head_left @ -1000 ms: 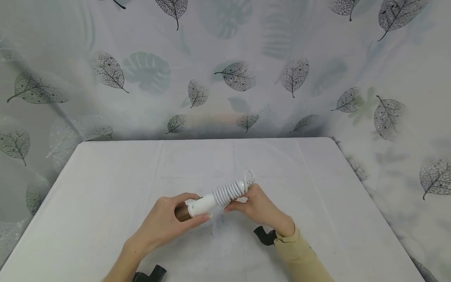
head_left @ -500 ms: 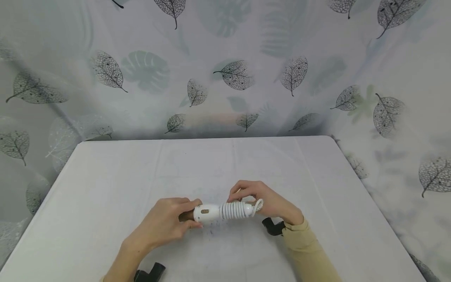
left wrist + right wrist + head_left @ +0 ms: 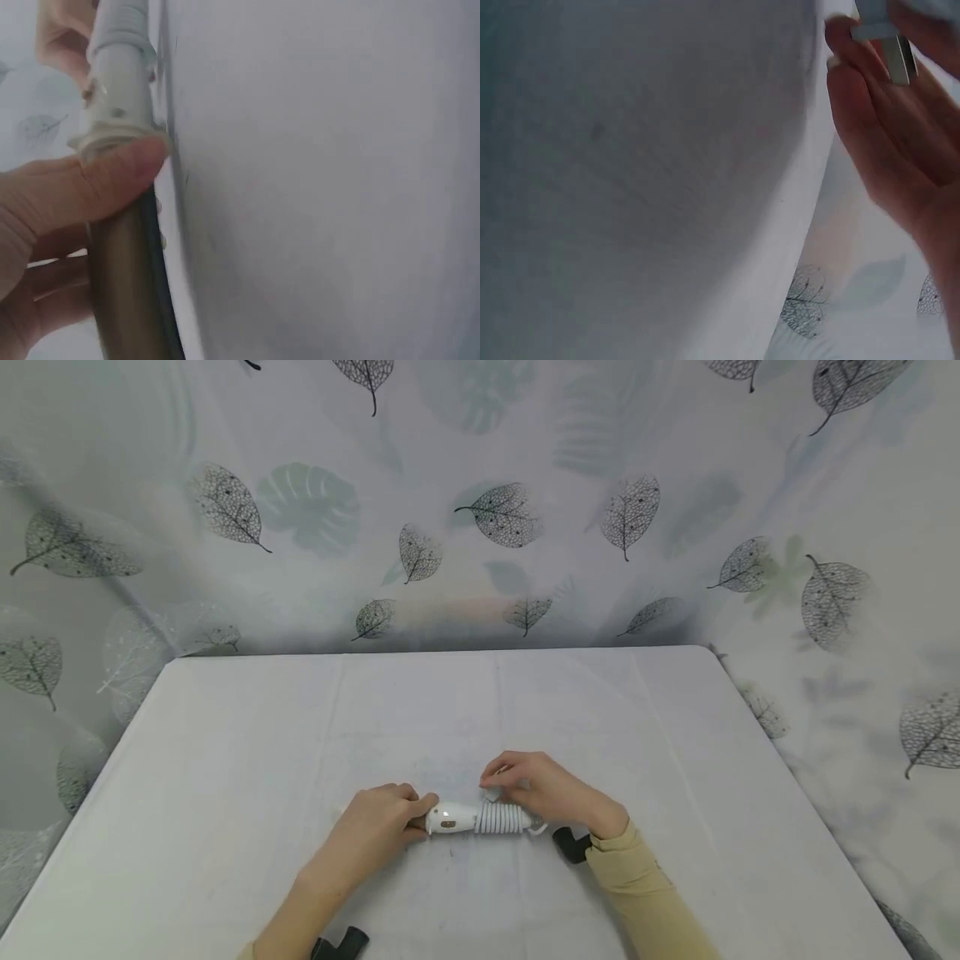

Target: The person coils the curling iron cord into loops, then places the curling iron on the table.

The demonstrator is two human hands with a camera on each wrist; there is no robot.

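Note:
A white-handled curling iron (image 3: 453, 817) lies crosswise at the table's middle front, its white cord (image 3: 500, 818) wound in several coils round the handle. My left hand (image 3: 369, 831) grips it where the handle meets the barrel; the thumb lies across that joint in the left wrist view. Running down below the thumb is the gold-brown barrel (image 3: 127, 292) with a dark side, mostly hidden from the head view. Just behind the coils, my right hand (image 3: 553, 789) pinches the cord's USB plug (image 3: 899, 60), its metal end showing between the fingers.
A white cloth covers the table (image 3: 225, 760). Behind it hangs a curtain (image 3: 315, 585) with leaf prints. Black wrist-camera parts (image 3: 572, 845) show beside each forearm.
The curling iron has gone from tilted to nearly level, lower and slightly right. My right hand has moved from the handle's end to behind the coils, with the plug now pinched in its fingers.

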